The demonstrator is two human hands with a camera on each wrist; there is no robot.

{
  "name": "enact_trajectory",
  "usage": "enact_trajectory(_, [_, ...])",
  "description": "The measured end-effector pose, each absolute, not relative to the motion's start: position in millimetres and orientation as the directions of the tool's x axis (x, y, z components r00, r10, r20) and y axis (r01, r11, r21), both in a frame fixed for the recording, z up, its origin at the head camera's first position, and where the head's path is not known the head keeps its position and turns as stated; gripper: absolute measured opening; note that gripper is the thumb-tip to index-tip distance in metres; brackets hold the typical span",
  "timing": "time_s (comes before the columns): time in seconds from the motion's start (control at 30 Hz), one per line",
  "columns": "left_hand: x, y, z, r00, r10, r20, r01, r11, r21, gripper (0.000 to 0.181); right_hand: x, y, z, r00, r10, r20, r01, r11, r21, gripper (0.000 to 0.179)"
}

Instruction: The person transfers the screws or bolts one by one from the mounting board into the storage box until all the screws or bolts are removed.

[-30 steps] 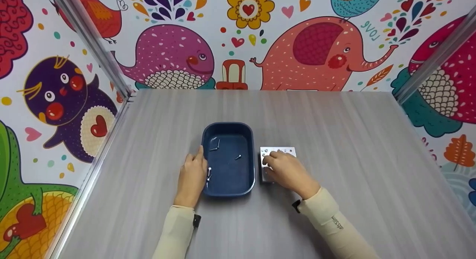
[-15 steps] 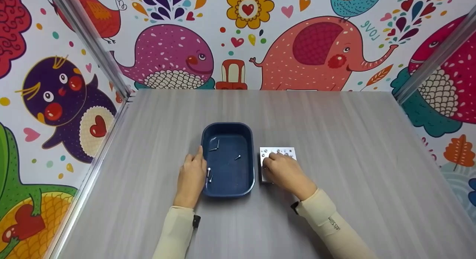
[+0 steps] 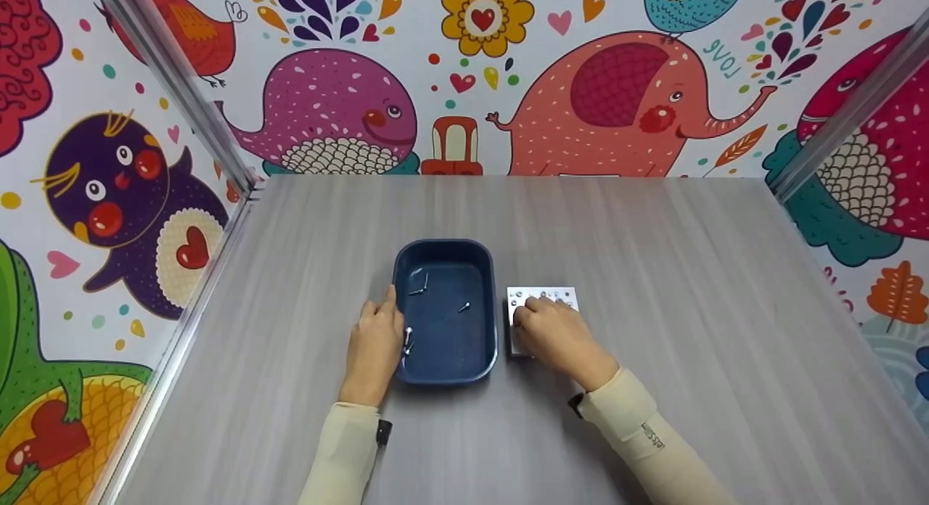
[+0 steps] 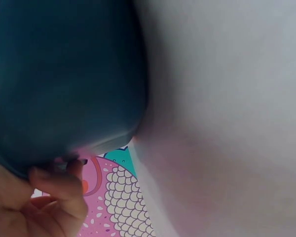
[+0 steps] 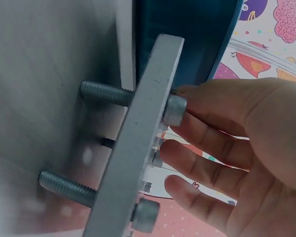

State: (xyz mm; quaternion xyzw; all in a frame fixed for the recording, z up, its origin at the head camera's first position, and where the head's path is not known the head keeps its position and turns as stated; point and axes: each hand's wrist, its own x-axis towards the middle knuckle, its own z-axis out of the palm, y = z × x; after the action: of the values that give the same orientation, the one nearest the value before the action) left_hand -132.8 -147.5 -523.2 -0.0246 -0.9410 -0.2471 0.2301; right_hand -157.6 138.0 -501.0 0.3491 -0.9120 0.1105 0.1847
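In the head view, my left hand holds the left rim of a deep blue plastic tray. In the left wrist view its fingers bend against the tray's outer wall. Several small screws lie inside the tray. Right of it stands a silver metal plate with rows of holes and screws; my right hand covers much of its top. The right wrist view shows thick bolts through the plate. There my thumb and finger pinch a small screw at the plate, mostly hidden by the fingertips.
The grey wood-grain table spreads around the tray and plate. Printed cartoon walls stand at the back and sides, with metal posts at the corners. A narrow gap separates the tray from the plate.
My right hand has shifted slightly left and its fingers have drawn together over the plate; it then stays nearly still. My left hand and the tray stay in place.
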Motion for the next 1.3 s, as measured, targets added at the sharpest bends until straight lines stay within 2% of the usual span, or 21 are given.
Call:
enact_trajectory(0.27, [-132.6, -148.8, -523.2, -0.888, -0.069, 0.454, 0.159, 0.881, 0.446, 0.037, -157.1, 138.2, -486.5, -0.662, -0.603, 0.445, -0.692, 0.72, -0.054, 0.009])
enact_trajectory(0.53, [-132.4, -149.8, -522.8, -0.893, -0.071, 0.444, 0.154, 0.879, 0.451, 0.036, -153.7, 137.8, -472.2, -0.652, -0.612, 0.448, -0.71, 0.7, -0.078, 0.007])
enact_trajectory(0.83, [-132.7, -149.4, -523.7, -0.884, -0.063, 0.463, 0.173, 0.876, 0.451, 0.036, -150.1, 131.5, -467.4, -0.626, -0.623, 0.469, -0.747, 0.652, -0.131, 0.013])
enact_trajectory(1.3, [-133.1, -147.9, -524.0, -0.883, -0.077, 0.463, 0.172, 0.865, 0.471, 0.036, -142.8, 112.5, -471.9, -0.622, -0.666, 0.412, -0.768, 0.622, -0.156, 0.01])
